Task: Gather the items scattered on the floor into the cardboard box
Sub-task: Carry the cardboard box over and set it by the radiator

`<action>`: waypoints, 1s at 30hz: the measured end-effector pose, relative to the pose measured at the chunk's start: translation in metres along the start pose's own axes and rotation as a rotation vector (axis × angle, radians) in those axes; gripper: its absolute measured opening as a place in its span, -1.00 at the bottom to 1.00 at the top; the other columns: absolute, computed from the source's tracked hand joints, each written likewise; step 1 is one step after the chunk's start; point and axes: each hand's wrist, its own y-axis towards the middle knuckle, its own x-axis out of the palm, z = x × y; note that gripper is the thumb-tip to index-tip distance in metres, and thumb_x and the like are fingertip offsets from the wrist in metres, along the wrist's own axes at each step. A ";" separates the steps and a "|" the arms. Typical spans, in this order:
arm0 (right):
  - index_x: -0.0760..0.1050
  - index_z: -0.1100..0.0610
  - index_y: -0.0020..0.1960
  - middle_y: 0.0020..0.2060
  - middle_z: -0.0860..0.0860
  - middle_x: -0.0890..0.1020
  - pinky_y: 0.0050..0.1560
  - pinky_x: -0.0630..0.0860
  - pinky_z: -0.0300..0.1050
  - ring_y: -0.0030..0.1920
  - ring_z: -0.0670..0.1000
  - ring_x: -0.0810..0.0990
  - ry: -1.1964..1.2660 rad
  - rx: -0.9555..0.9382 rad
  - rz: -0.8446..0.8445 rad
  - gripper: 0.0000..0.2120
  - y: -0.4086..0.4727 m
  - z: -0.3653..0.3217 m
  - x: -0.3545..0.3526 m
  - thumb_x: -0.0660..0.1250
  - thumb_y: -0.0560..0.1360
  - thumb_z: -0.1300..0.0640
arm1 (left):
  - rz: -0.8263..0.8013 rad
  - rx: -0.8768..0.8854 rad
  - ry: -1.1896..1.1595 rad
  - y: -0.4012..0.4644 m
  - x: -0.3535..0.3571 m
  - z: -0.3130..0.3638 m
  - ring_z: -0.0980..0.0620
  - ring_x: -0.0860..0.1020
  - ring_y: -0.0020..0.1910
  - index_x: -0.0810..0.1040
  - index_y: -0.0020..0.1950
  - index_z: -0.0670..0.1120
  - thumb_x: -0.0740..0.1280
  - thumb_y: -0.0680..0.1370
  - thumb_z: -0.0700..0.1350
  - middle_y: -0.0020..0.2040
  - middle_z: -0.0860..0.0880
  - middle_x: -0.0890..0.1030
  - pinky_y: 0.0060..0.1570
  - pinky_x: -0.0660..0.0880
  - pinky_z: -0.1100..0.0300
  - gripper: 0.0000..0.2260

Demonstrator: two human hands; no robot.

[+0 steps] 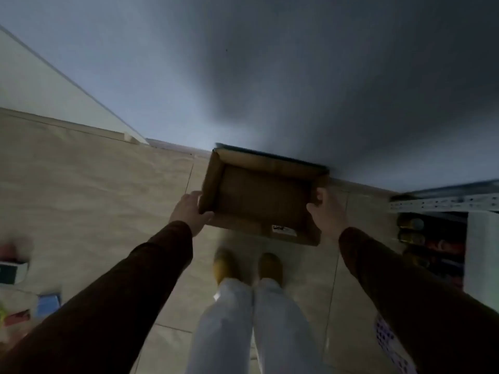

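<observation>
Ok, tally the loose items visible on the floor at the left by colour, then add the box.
White and dark box-like item: 1
Blue item: 1
Red item: 1
Cardboard box, held by left hand and right hand: 1
Total: 4
Others at the frame edge are too blurred to count.

No text, brand or number can be read anywhere in the head view. A small white label [283,228] with dark printing is seen on the near wall of the cardboard box [216,174] — its marks are too blurred to be made out. Colour patches are shown on the small packages on the floor [48,306] at the left and on the shelved goods [432,238] at the right, but no lettering is resolved.
</observation>
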 end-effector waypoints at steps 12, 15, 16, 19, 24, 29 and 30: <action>-0.04 0.00 0.67 0.60 0.14 0.23 0.48 0.35 0.24 0.51 0.28 0.32 0.166 0.353 0.167 -0.16 0.173 0.115 0.066 0.40 0.57 0.10 | 0.155 -0.135 0.018 0.188 0.092 -0.067 -0.23 0.24 0.51 0.10 0.61 -0.14 0.46 0.52 -0.05 0.56 -0.21 0.21 0.47 0.23 -0.07 -0.22; 0.14 0.08 0.61 0.49 0.19 0.41 0.39 0.44 0.26 0.33 0.27 0.50 0.255 0.386 0.123 -0.31 0.199 0.133 0.076 0.37 0.58 0.03 | 0.143 -0.166 -0.098 0.212 0.111 -0.071 -0.23 0.39 0.42 0.18 0.57 -0.14 0.38 0.57 -0.02 0.49 -0.22 0.37 0.37 0.34 -0.07 -0.35; 0.26 0.12 0.55 0.41 0.20 0.50 0.36 0.47 0.25 0.24 0.24 0.55 0.271 0.377 0.113 -0.41 0.207 0.138 0.083 0.36 0.59 0.02 | 0.133 -0.186 -0.145 0.218 0.117 -0.075 -0.24 0.47 0.33 0.26 0.52 -0.12 0.35 0.59 -0.01 0.40 -0.22 0.47 0.28 0.40 -0.08 -0.45; 0.31 0.14 0.47 0.31 0.18 0.54 0.30 0.49 0.25 0.22 0.25 0.54 0.266 0.375 0.141 -0.51 0.216 0.147 0.088 0.34 0.60 0.07 | 0.187 -0.186 -0.153 0.221 0.130 -0.084 -0.25 0.58 0.12 0.39 0.31 -0.08 0.25 0.63 -0.02 0.18 -0.20 0.60 0.06 0.46 -0.02 -0.72; 0.34 0.05 0.40 0.20 0.13 0.55 0.08 0.47 0.11 0.04 0.15 0.52 0.197 0.295 0.195 -0.65 0.196 0.138 0.098 0.25 0.65 0.02 | 0.278 -0.220 -0.134 0.183 0.121 -0.122 -0.23 0.60 0.02 0.43 0.23 0.00 0.20 0.65 0.00 0.08 -0.16 0.64 -0.07 0.46 0.02 -0.81; 0.32 -0.02 0.46 0.35 0.10 0.53 0.27 0.47 0.16 0.23 0.19 0.54 0.190 0.185 0.168 -0.63 0.139 0.063 0.112 0.18 0.68 -0.03 | 0.335 -0.346 -0.271 0.099 0.085 -0.186 -0.25 0.60 -0.04 0.42 0.16 0.01 0.18 0.66 0.00 0.00 -0.17 0.62 -0.09 0.50 -0.04 -0.87; 0.30 -0.03 0.50 0.40 0.08 0.50 0.35 0.44 0.21 0.32 0.20 0.51 0.191 0.172 0.144 -0.61 0.124 0.043 0.116 0.16 0.69 -0.04 | 0.359 -0.377 -0.280 0.078 0.071 -0.197 -0.25 0.59 -0.05 0.41 0.15 0.01 0.18 0.66 0.00 -0.01 -0.18 0.62 -0.09 0.50 -0.05 -0.87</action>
